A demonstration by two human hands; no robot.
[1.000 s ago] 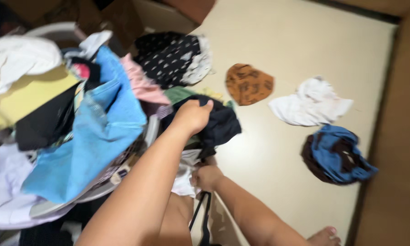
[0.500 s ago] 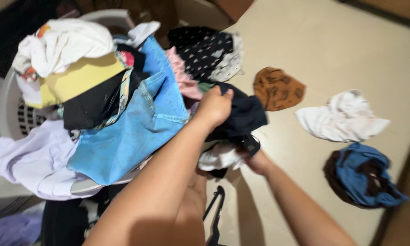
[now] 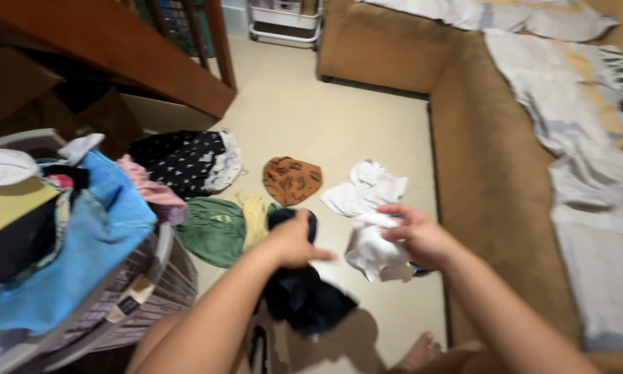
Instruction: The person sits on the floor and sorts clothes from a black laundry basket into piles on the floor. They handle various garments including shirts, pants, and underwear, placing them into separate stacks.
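The person's left hand [image 3: 294, 240] is clenched around the top of a dark navy, crumpled piece of clothing [image 3: 304, 298], which hangs from the fist above the pale tiled floor [image 3: 339, 118] and casts a shadow near the floor's near edge. The right hand [image 3: 417, 234] grips a white, bunched piece of cloth [image 3: 375, 255] with curled fingers, holding it up just beside the dark garment, the two pieces close but apart.

Further out on the floor lies a row of loose clothes: a black garment with small white dots [image 3: 180, 161] toward the left, against the base of a wooden shelf unit [image 3: 118, 62]; a rust-orange patterned piece [image 3: 292, 180] in the middle; and a white crumpled piece [image 3: 367, 188] just beyond the right hand. A green garment [image 3: 214, 230] with a pale yellow strip [image 3: 255, 218] lies just left of the left wrist.

At the floor's left edge stands a grey woven plastic laundry basket [image 3: 145, 284], heaped over its rim with clothes: a bright blue cloth [image 3: 90, 242] draped over the front, a pink piece [image 3: 152, 190] at its far side, and white, black and yellow items on top. A brown upholstered sofa [image 3: 491, 180] runs along the floor's right edge and far end, with a pale patterned sheet [image 3: 588, 125] spread over its seat. The person's bare foot [image 3: 419, 353] shows at the near edge.
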